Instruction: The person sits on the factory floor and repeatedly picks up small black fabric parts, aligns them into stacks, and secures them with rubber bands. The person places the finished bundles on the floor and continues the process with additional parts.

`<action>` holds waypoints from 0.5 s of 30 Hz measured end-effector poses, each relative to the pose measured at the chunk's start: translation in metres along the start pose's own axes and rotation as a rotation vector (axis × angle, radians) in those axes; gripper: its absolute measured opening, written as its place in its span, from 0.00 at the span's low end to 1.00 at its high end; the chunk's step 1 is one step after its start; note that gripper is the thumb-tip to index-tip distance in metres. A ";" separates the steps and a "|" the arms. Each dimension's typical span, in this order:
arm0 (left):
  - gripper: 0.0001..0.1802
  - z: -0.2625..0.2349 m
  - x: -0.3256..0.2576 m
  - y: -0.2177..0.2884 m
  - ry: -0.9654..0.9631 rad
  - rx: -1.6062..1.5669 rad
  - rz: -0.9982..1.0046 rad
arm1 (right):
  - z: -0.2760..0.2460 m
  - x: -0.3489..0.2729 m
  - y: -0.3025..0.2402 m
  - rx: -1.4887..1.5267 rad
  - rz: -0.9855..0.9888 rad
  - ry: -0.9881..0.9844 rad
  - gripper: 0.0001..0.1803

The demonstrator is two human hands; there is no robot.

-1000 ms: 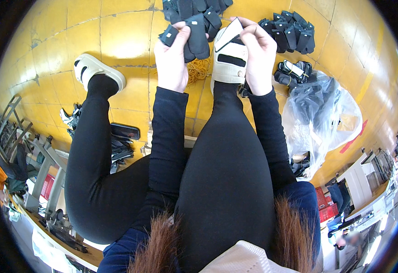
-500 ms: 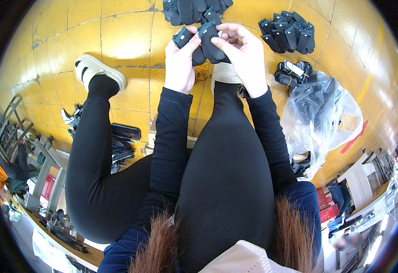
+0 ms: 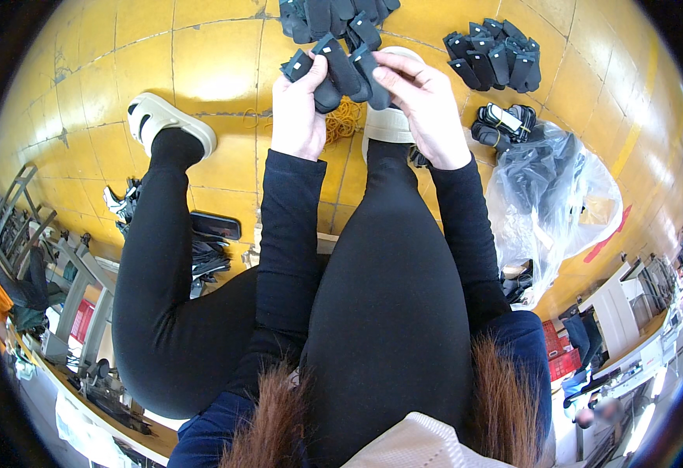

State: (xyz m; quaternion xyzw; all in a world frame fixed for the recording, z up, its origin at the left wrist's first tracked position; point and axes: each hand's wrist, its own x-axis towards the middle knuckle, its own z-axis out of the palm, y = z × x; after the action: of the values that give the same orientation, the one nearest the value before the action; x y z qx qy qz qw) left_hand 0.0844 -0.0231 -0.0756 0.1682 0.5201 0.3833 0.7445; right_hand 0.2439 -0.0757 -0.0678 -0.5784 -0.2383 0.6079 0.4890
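My left hand is closed on a few dark sock-like pieces, rounded at one end, with a small pale tag near the other. They fan out between my two hands above the floor. Thumb and fingers of my right hand pinch the rightmost sock-like piece. Just beyond my hands lies a pile of similar dark pieces. Yellow-orange rubber bands lie in a tangle below the held pieces, beside my right shoe.
Another pile of dark pieces lies at the far right, with a strapped bundle nearer. A clear plastic bag spreads beside my right arm. At left are my other shoe, a phone and flat black pieces.
My hands have moved slightly apart. The held pieces, bunched before, are now fanned out, with one piece standing in the middle between the hands.
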 end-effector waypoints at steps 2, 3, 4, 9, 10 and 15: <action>0.10 0.001 -0.002 -0.003 -0.020 -0.035 -0.050 | 0.004 -0.004 0.000 -0.017 0.035 -0.051 0.18; 0.11 0.001 -0.002 -0.003 -0.037 -0.030 -0.064 | 0.007 -0.004 0.001 -0.038 0.003 -0.062 0.18; 0.12 0.001 -0.002 -0.003 -0.060 -0.047 -0.082 | 0.009 -0.005 0.001 -0.059 -0.027 -0.073 0.18; 0.17 -0.001 -0.002 0.002 -0.111 -0.105 -0.191 | 0.008 -0.007 -0.002 -0.124 0.033 -0.108 0.17; 0.18 -0.001 -0.002 0.002 -0.143 -0.122 -0.184 | 0.006 -0.005 -0.002 -0.151 0.064 -0.095 0.16; 0.18 -0.003 -0.004 0.003 -0.278 -0.318 -0.252 | 0.004 0.000 -0.001 0.195 0.183 -0.087 0.14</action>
State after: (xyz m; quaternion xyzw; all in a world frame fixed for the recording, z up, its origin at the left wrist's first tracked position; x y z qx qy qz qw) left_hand 0.0796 -0.0246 -0.0720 0.0339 0.3629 0.3375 0.8679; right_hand 0.2407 -0.0744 -0.0666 -0.5207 -0.1452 0.6947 0.4745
